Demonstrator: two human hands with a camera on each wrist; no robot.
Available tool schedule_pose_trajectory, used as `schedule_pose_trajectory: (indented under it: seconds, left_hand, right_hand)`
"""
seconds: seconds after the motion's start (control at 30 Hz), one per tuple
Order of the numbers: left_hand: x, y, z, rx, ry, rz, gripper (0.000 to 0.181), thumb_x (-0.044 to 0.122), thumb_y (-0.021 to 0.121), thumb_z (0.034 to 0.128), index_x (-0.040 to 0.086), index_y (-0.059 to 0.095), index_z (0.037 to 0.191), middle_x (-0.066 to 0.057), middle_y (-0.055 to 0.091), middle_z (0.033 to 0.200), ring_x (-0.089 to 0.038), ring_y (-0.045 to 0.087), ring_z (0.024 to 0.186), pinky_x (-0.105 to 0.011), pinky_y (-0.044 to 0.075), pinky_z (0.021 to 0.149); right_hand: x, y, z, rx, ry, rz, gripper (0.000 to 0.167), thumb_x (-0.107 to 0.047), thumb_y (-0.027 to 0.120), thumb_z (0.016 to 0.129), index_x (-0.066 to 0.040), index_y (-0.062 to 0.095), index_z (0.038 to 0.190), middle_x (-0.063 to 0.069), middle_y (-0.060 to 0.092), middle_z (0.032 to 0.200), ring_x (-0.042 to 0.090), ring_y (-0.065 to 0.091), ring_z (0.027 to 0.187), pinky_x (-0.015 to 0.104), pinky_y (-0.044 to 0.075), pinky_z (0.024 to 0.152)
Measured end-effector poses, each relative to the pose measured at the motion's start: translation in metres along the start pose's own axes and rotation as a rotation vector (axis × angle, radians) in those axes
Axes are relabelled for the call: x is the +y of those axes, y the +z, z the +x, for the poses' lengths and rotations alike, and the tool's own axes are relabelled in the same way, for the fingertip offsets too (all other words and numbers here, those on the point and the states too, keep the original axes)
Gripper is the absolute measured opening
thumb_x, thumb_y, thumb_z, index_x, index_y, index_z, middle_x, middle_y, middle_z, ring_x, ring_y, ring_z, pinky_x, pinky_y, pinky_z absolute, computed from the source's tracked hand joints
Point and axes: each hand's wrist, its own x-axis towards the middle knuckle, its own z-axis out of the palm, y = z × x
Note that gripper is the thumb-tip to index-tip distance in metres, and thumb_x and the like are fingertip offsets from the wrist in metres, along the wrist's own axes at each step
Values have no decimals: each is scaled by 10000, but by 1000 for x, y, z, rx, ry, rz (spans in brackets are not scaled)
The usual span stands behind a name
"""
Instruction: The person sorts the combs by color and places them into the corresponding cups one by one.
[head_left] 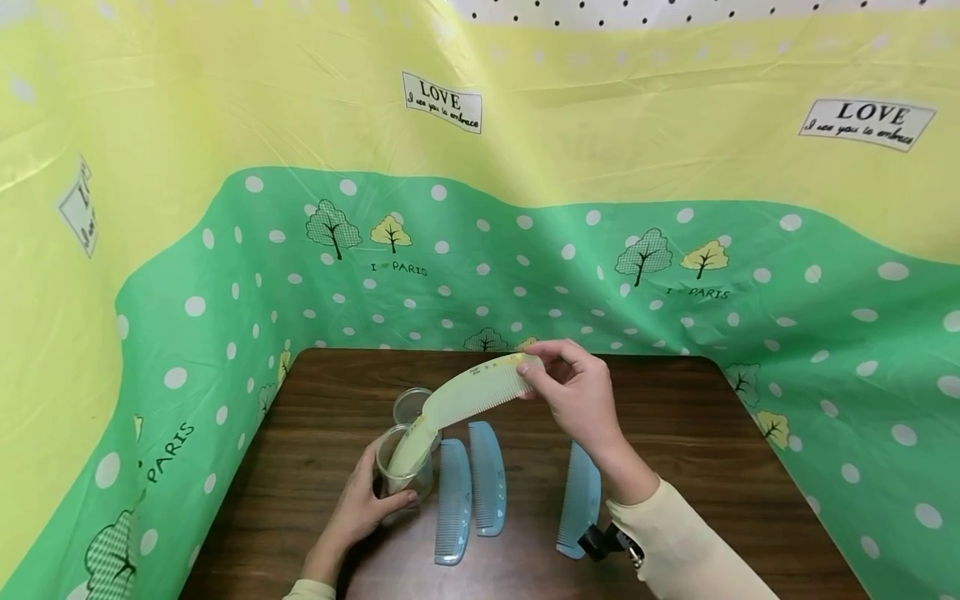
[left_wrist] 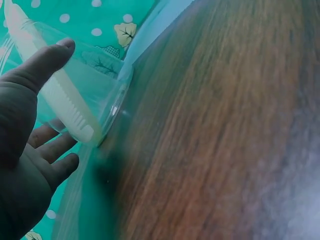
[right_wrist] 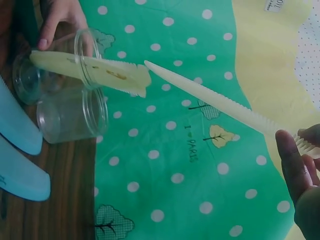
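My left hand (head_left: 358,508) grips a clear plastic jar (head_left: 420,485) from its left side. A pale yellow comb (head_left: 407,454) stands tilted inside this jar, its upper end past the rim. In the left wrist view the thumb (left_wrist: 47,62) lies across the jar's wall, with the comb's lower end near the bottom. My right hand (head_left: 581,396) pinches a second pale yellow comb (head_left: 480,390) by one end, up and right of the jar. In the right wrist view that comb (right_wrist: 210,100) is held out in the air, its free tip apart from the comb in the jar.
Another clear jar (head_left: 412,403) stands just behind the held one. Two blue combs (head_left: 453,504) (head_left: 489,479) lie right of the jar, and a third blue comb (head_left: 579,500) lies beneath my right forearm. Patterned cloth (head_left: 525,275) surrounds the dark wooden table (head_left: 300,417).
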Motion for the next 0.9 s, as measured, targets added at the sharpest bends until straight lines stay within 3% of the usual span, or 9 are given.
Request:
schedule_pose_trajectory:
  seconds: [0.17,0.3,0.53,0.9]
  left_hand:
    - [3,-2,2,-23,-28,-101,1016,220,957,711,206,385,1551,-157,506,1493,-352,512,1347,-491,468,1111]
    - [4,-2,3,-37,-39,-137,994,173,953,712,201,408,1542,-171,498,1506,-388,498,1363,-558,453,1102]
    - [3,-2,3,-51,-70,-154,977,165,951,714,239,417,1528,-146,492,1512,-379,487,1380,-554,453,1107]
    - [3,-3,4,-51,-136,-129,1000,201,964,698,203,413,1532,-156,472,1527,-360,477,1396,-488,452,1123]
  right_hand:
    - [4,11,1,-10,17,14,209,11,770,894,36,728,1096,180,628,1023,200,660,656,442,632,599]
    - [7,19,2,-24,26,12,203,6,770,895,38,728,1091,177,607,986,198,663,665,430,631,590]
    - [13,32,1,-36,30,-2,172,-10,781,890,17,733,1053,175,631,913,255,664,638,362,626,566]
    - [22,46,-2,-41,89,-40,160,-30,785,892,-8,732,1041,150,664,921,197,676,648,424,623,553]
